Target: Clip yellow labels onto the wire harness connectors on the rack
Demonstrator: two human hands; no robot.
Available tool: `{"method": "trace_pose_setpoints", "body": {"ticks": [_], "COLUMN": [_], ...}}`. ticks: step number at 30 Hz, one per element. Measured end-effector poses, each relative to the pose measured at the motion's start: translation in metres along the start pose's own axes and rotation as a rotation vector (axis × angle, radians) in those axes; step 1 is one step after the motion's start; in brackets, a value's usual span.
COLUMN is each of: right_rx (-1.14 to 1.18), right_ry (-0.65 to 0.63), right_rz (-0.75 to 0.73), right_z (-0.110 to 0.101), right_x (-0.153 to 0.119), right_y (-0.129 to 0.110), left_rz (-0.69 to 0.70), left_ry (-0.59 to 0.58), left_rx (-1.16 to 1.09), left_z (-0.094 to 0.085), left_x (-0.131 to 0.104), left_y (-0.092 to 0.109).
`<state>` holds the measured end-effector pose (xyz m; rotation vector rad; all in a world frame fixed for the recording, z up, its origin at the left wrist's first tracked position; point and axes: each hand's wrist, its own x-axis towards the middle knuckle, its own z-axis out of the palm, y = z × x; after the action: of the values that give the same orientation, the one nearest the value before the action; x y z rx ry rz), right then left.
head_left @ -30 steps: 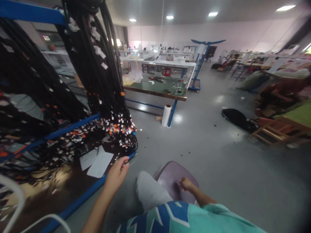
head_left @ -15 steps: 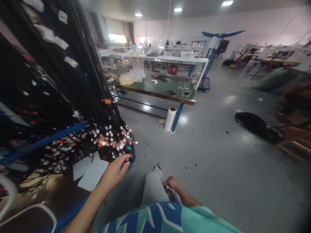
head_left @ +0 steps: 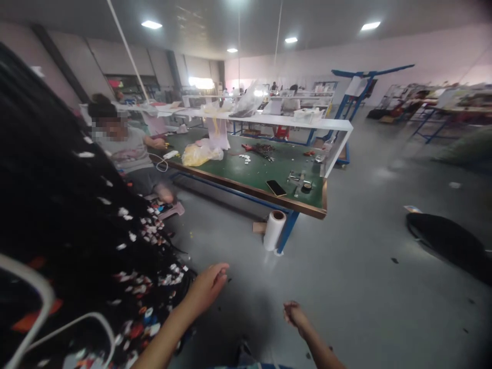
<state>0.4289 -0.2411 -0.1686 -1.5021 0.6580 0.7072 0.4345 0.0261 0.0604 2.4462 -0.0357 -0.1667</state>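
Note:
My left hand [head_left: 208, 288] is held out low over the floor, palm inward, fingers loosely stretched and nothing in it. Nearest to it hangs a thick bundle of black cable harnesses [head_left: 49, 179], with many white, orange and red connectors [head_left: 151, 230] at the ends. My right hand [head_left: 294, 313] hangs over bare floor to the right, its fingers curled in, no object showing in them. Ahead of both hands stands a green-topped workbench [head_left: 246, 177]. A phone [head_left: 276, 188] and a small metal fixture [head_left: 300, 180] lie near its right corner.
A white film roll [head_left: 274, 230] stands on the floor by the bench's blue leg [head_left: 288, 233]. At the bench's left end sits a co-worker [head_left: 130, 151]. A blue stand [head_left: 351, 110] is behind the bench. A black bundle [head_left: 446, 241] lies on the floor at right.
The view has moved forward and tilted up, so the bench looks nearer and the seated co-worker now shows. Both hands have shifted right in the picture, away from the cable connectors.

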Motion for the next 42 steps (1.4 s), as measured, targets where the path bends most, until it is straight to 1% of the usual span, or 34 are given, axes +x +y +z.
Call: {"method": "trace_pose_setpoints", "body": {"ticks": [2, 5, 8, 11, 13, 15, 18, 22, 25, 29, 33, 36, 38, 40, 42], "right_rx": [0.058, 0.129, 0.162, 0.17, 0.163, 0.151, 0.143, 0.163, 0.181, 0.163, 0.098, 0.037, -0.01, -0.069, -0.141], "right_ry": [0.036, 0.035, -0.024, -0.107, -0.159, -0.199, -0.24, -0.272, -0.287, -0.322, -0.365, -0.37, -0.352, -0.321, -0.279], "right_rz": [0.023, 0.034, 0.039, 0.027, 0.008, -0.012, -0.05, -0.12, -0.175, -0.252, -0.316, -0.364, -0.402, -0.446, -0.486], "right_z": [-0.001, 0.009, 0.031, 0.061, 0.08, 0.097, 0.115, 0.13, 0.145, 0.173, 0.203, 0.225, 0.239, 0.253, 0.265], "right_x": [0.015, 0.034, 0.055, 0.081, 0.102, 0.123, 0.155, 0.193, 0.223, 0.269, 0.316, 0.347, 0.367, 0.388, 0.408], "right_y": [-0.029, -0.068, -0.107, -0.151, -0.183, -0.217, -0.268, -0.33, -0.372, -0.43, -0.489, -0.527, -0.547, -0.564, -0.578], "left_rz": [-0.006, -0.034, -0.072, -0.112, -0.115, -0.108, -0.125, -0.155, -0.18, -0.2, -0.256, -0.295, -0.318, -0.363, -0.426], "left_ry": [0.015, 0.073, 0.149, 0.235, 0.282, 0.303, 0.319, 0.363, 0.393, 0.456, 0.525, 0.57, 0.623, 0.678, 0.697], "left_rx": [-0.033, -0.076, -0.098, -0.116, -0.124, -0.13, -0.122, -0.091, -0.062, -0.054, -0.13, -0.196, -0.186, -0.063, 0.114], "left_z": [-0.001, -0.005, -0.016, -0.033, -0.048, -0.065, -0.093, -0.128, -0.15, -0.176, -0.204, -0.227, -0.244, -0.263, -0.284], "left_x": [0.028, 0.069, 0.114, 0.162, 0.195, 0.229, 0.28, 0.346, 0.394, 0.458, 0.518, 0.561, 0.592, 0.627, 0.667], "left_y": [-0.006, -0.02, -0.041, -0.068, -0.087, -0.106, -0.127, -0.145, -0.157, -0.173, -0.188, -0.203, -0.217, -0.235, -0.256]}}
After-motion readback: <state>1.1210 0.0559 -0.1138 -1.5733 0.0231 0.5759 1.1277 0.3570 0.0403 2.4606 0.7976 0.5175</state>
